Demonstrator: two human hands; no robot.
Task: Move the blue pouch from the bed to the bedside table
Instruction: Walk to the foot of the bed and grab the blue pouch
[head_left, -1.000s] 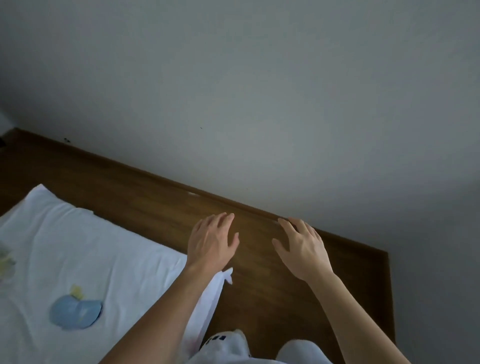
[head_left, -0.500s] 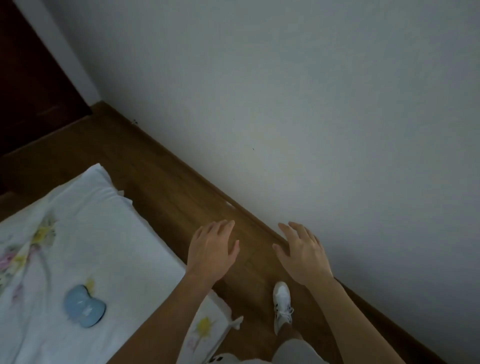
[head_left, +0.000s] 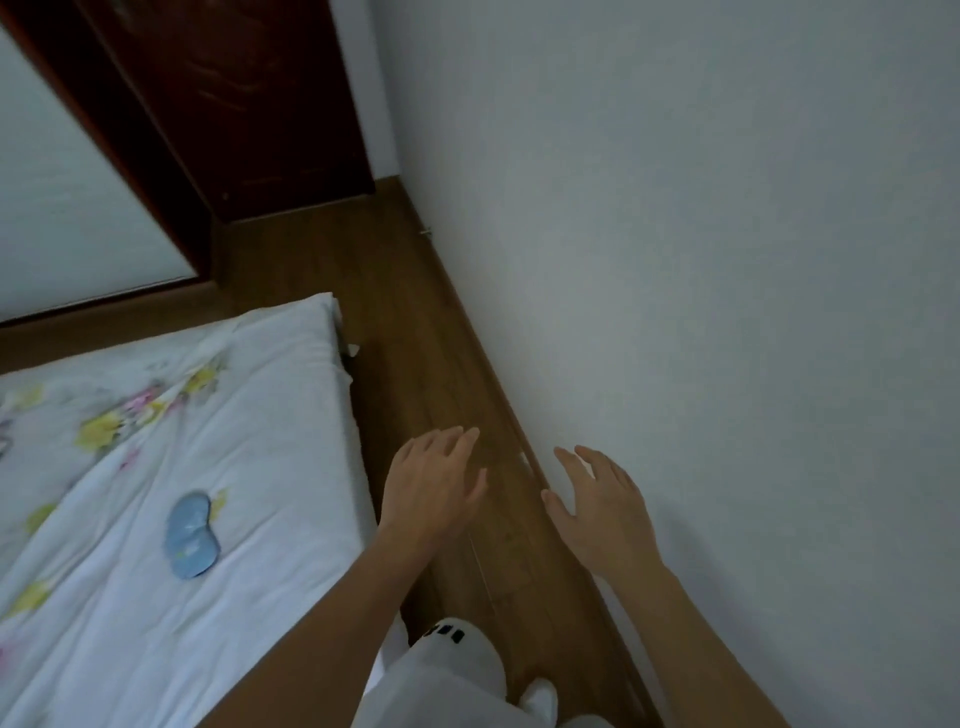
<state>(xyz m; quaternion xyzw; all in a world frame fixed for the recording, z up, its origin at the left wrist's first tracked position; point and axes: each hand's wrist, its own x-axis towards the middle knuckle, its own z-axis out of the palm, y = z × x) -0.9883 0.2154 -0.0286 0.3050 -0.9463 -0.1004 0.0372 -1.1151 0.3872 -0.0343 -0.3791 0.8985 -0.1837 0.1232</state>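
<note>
Bed (head_left: 156, 597) fills the left, floral sheet, with the blue pouch (head_left: 191, 535) lying flat on it near the edge, closed, contents not visible. Floor strip (head_left: 415, 332) runs between bed and wall. No desk in view. Left hand (head_left: 434, 491) and right hand (head_left: 602, 506) hover over the floor, each grip spread and empty, likely just positioning before the reach; pouch untouched.

Bed (head_left: 270, 364) covered by a white sheet (head_left: 156, 597) printed with yellow and pink flowers, wrinkled toward the far edge. Blue pouch (head_left: 191, 536) lying flat on the sheet, near the right edge. Wooden floor (head_left: 415, 332) alongside the bed's right edge.
</note>
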